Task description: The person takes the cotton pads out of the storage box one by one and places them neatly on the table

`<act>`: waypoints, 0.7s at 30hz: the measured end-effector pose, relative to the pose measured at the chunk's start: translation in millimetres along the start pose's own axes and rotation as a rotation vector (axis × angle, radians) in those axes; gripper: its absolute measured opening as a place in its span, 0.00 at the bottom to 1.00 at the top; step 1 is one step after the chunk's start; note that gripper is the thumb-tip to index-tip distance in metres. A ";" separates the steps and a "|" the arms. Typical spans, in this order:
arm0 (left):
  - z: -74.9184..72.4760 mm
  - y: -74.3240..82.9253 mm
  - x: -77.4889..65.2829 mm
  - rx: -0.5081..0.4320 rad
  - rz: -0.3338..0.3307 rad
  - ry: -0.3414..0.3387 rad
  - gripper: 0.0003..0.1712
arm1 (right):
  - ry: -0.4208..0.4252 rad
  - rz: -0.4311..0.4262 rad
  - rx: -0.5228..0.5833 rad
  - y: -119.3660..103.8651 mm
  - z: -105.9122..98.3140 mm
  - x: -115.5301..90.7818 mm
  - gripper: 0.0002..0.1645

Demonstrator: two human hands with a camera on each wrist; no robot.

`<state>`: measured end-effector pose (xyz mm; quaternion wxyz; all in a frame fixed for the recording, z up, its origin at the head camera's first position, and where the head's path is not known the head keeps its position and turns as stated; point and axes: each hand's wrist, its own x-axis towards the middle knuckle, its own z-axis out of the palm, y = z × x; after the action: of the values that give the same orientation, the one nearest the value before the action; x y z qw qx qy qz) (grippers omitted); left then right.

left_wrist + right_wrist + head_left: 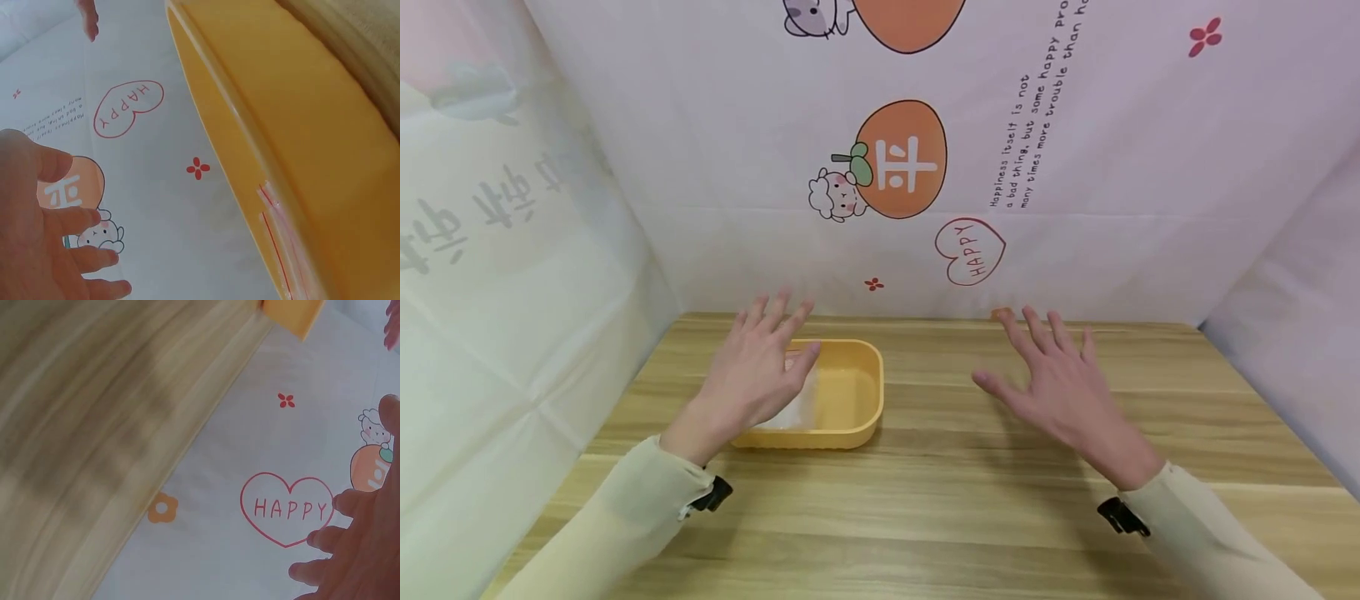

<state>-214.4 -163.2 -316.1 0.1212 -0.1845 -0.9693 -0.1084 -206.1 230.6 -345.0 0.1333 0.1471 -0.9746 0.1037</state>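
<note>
A yellow plastic tray [871, 392] with rounded corners sits on the wooden table, left of centre. Inside its left part lies a clear plastic bag [797, 408], partly covered by my hand; its red edge lines [278, 250] show in the left wrist view, but what it contains is unclear. My left hand [751, 367] hovers above the tray, palm down, fingers spread and holding nothing. On the right, my right hand [1060, 387] is raised over the bare wood, fingers apart, with nothing in it. The tray's corner [294, 315] appears at the top of the right wrist view.
The wood-grain table [940, 517] meets a white printed cloth [737, 167] at its back edge. More cloth hangs on the left [490, 275] and right [1300, 317] sides. A black wrist-camera mount [1123, 517] sits at the right cuff, another mount [711, 496] at the left.
</note>
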 end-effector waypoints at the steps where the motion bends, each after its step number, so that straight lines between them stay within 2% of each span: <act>1: 0.4 0.4 -1.9 -0.001 0.004 -0.002 0.39 | 0.000 -0.004 -0.001 -0.3 0.6 -1.8 0.58; 6: 3.5 1.6 -10.6 -0.009 0.024 0.004 0.38 | 0.010 -0.019 -0.017 -2.5 4.7 -8.3 0.58; 13: 6.4 0.3 -19.9 -0.059 0.047 0.061 0.37 | 0.035 -0.039 0.001 -6.0 8.8 -16.3 0.58; 21: 8.7 -4.5 -31.8 -0.133 0.057 0.120 0.35 | 0.022 -0.064 0.049 -10.4 8.8 -23.0 0.60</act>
<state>-189.1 -175.6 -333.8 0.1696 -0.2130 -0.9452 -0.1800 -183.8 224.7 -358.3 0.1438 0.1805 -0.9650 0.1248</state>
